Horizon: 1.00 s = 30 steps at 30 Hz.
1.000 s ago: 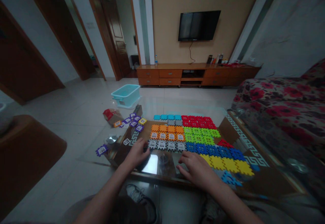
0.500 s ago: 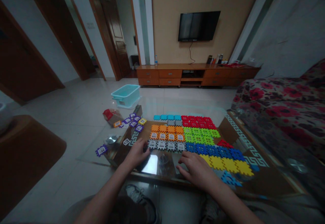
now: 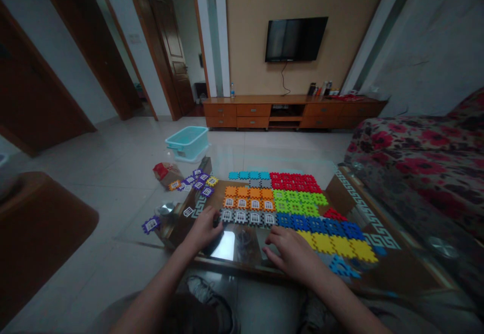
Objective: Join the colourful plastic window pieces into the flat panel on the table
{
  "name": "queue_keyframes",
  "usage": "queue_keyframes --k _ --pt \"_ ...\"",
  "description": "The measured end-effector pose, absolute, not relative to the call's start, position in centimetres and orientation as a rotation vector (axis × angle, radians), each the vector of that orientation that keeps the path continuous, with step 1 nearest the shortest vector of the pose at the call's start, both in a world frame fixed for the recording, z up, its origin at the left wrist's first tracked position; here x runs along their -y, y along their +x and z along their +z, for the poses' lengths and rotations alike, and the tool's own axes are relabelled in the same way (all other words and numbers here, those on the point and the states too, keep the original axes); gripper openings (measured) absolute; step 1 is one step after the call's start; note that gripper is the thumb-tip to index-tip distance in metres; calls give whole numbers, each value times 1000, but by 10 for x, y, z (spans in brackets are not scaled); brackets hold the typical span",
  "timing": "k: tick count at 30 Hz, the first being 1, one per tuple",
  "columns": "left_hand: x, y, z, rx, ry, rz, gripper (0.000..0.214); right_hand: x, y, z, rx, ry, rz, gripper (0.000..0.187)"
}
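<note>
A mat of interlocking plastic tiles point(image 3: 287, 203) lies on the glass coffee table point(image 3: 351, 185), in bands of teal, red, orange, green, grey, blue and yellow. My left hand point(image 3: 204, 230) rests on the glass with fingers curled, just left of the grey window tiles point(image 3: 247, 216). My right hand point(image 3: 291, 252) lies flat with fingers spread, touching the near edge of the mat below the blue tiles point(image 3: 317, 224). Neither hand shows a tile in its grasp.
Loose purple and yellow tiles point(image 3: 196, 181) lie at the table's far left corner, one purple tile point(image 3: 151, 224) nearer. A teal plastic bin point(image 3: 187, 142) and a crumpled bag point(image 3: 166, 171) sit on the floor. A floral sofa point(image 3: 423, 162) stands at right.
</note>
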<state>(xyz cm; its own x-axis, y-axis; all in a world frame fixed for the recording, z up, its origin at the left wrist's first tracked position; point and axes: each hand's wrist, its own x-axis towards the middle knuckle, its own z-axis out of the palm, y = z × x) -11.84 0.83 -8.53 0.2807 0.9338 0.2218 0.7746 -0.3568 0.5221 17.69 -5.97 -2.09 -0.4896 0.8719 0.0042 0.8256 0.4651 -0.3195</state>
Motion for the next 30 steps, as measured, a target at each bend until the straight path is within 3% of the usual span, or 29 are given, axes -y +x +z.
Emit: queue_keyframes --k 17,30 --pt "-9 -119 -92 -1645 2277 656 10 59 176 -19 2549 -1476 409 15" --pt "-35 -154 -73 -2038 2284 634 34 57 177 -19 2571 -1488 413 18"
